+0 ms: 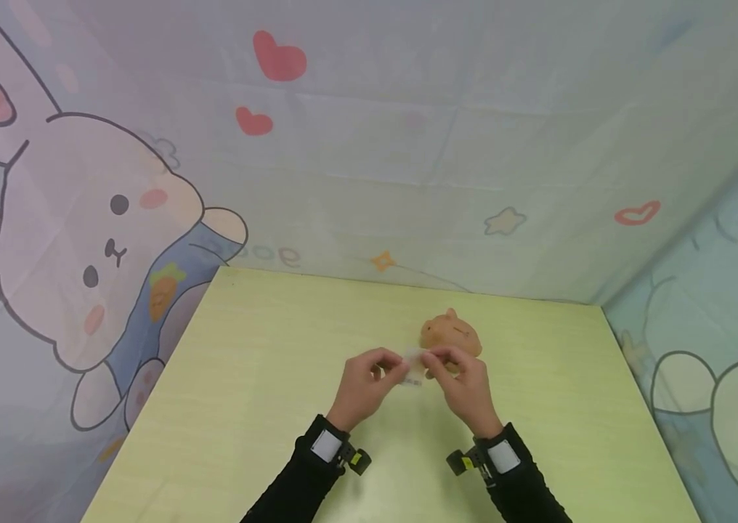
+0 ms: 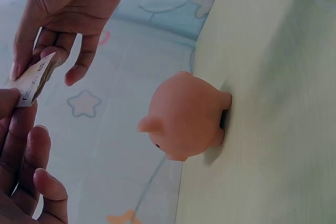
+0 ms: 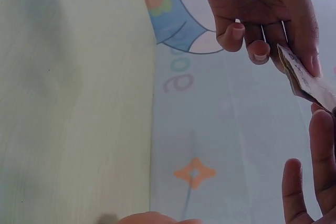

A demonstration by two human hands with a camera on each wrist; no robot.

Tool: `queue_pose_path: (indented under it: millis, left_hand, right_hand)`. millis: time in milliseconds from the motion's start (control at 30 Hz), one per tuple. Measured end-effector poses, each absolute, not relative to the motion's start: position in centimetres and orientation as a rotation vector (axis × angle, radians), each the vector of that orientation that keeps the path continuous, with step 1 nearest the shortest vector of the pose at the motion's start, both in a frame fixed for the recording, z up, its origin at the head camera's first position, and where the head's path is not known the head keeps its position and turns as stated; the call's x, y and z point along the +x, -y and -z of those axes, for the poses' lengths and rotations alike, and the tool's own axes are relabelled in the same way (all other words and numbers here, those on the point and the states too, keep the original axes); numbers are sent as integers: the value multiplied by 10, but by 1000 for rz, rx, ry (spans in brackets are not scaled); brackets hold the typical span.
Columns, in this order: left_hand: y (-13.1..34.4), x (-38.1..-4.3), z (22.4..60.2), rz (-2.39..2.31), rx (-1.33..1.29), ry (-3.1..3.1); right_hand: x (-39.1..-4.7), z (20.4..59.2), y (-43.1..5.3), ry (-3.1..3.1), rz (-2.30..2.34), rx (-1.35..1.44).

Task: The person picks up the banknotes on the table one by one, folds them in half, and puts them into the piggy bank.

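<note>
A small folded banknote (image 1: 413, 369), pale with small dark print, is held up between both hands over the table. My left hand (image 1: 369, 381) pinches one end of it between thumb and fingers. The other end is pinched by my right hand (image 1: 463, 381). Layered edges of the folded banknote (image 2: 35, 81) show in the left wrist view. Just beyond the right hand, a pink-orange piggy bank (image 1: 450, 333) stands upright on the table; in the left wrist view the piggy bank (image 2: 186, 116) is seen whole, apart from both hands.
The pale yellow-green table (image 1: 277, 327) reaches back to a cloth backdrop (image 1: 408, 145) printed with hearts, stars and a rabbit. A second cloth panel (image 1: 702, 305) hangs along the right side. Each wrist wears a dark band with a small camera.
</note>
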State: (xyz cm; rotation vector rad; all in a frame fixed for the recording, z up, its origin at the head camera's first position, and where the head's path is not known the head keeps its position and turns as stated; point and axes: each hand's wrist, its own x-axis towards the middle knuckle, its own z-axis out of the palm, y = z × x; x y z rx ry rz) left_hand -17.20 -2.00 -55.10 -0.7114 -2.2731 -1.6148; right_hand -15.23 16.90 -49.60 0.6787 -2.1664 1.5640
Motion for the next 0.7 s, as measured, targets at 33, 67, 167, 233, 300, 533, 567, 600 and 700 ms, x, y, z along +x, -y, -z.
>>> queue_pose_path:
  millis: [33,67,167,233,300,533,567,600,700]
  left_hand:
    - [20,-172,552,1608,-711,2269]
    - [20,-171,553,1601,-711,2266]
    - [20,-169,556,1572,-704,2262]
    - [20,-168,559,1552,-693,2263]
    - [20,-166,562,1534,-677,2251]
    - [14,-161,561,1551,-579,2129]
    - [13,-161,561,1557,-565,2112]
    - [12,-160,560,1561,-553,2098]
    - [9,-160,558,1546,-528,2066]
  right_hand:
    - [-152,496,-169,2164,-1560,672]
    - [-153,497,-169,2159,-1559,666]
    - [-153,497,-169,2155,-1566,647]
    - [-152,497,-169,2163,-1585,634]
    - [-152,498,-169,2177,-1604,620]
    - [-152,500,-168,2157,-1658,609]
    - [-153,501,-167,2148,-1669,612]
    - [-153,501,-167,2139,-1679,615]
    - [-154,503,-167,2124,-1705,617]
